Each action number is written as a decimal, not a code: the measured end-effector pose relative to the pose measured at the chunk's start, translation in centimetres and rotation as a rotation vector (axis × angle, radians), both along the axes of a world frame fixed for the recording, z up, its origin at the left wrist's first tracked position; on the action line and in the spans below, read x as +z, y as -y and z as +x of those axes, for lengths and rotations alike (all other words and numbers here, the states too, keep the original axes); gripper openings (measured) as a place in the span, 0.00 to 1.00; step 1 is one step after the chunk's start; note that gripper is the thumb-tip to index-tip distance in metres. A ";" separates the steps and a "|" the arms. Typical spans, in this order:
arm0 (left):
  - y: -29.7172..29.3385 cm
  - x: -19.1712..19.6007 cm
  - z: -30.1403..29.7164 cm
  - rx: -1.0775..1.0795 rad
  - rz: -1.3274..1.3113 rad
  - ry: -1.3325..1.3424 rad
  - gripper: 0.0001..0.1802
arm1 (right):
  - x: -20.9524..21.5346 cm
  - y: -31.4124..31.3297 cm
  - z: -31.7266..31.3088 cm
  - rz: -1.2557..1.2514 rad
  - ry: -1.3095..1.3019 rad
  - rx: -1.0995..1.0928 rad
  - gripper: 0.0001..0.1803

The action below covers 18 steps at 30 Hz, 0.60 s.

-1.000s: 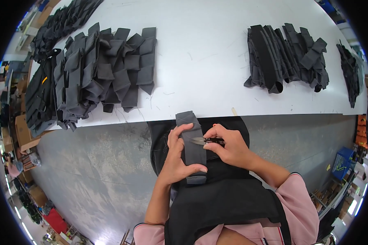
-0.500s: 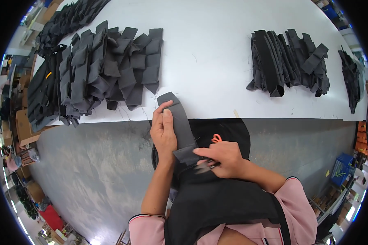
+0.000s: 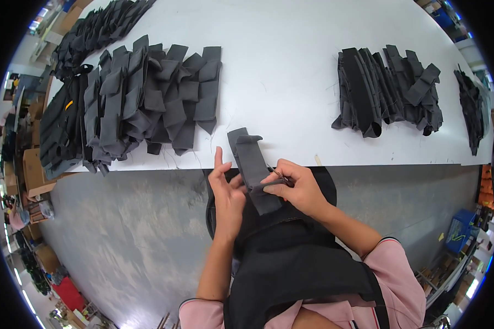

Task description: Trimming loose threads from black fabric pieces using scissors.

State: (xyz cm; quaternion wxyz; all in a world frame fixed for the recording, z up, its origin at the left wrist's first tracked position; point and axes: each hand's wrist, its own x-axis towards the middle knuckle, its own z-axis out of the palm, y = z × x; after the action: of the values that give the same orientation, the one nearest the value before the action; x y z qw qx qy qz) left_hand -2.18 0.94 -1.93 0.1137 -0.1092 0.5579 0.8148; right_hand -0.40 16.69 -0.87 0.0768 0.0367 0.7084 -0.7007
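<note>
A dark grey fabric strip [image 3: 253,164] slants over my lap at the table's front edge, its far end resting on the tabletop with a small flap folded up. My right hand [image 3: 302,192] pinches its right edge low down between thumb and fingers. Tucked in that same hand are thread snips [image 3: 281,176], of which only a dark part shows; the rest is hidden by the fingers. To the left of the strip is my left hand [image 3: 228,200], with its index finger raised and the others loosely apart beside the strip's edge. It grips nothing that I can see.
On the white table [image 3: 280,71], overlapping grey fabric pieces [image 3: 164,98] are heaped at left, with a black item bearing a yellow tab [image 3: 68,105] beside them. More strips [image 3: 387,90] stand bunched at right, near a dark bundle [image 3: 471,112]. Loose threads lie about.
My left hand has let go of the strip and drawn slightly down. My right hand has moved up and now pinches the strip, which has shifted right; the snips' blades and orange handle are now hidden.
</note>
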 end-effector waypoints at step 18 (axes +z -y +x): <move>-0.2 1.6 0.5 -0.067 -0.265 0.091 0.09 | 0.8 -1.9 1.2 0.581 -0.359 -0.138 0.13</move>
State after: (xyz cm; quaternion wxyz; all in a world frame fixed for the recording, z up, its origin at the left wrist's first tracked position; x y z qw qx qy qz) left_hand -1.68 1.18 -0.32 0.1506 -0.1416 0.6581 0.7240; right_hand 0.83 18.64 -0.03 -0.1105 -0.0191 0.8762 -0.4687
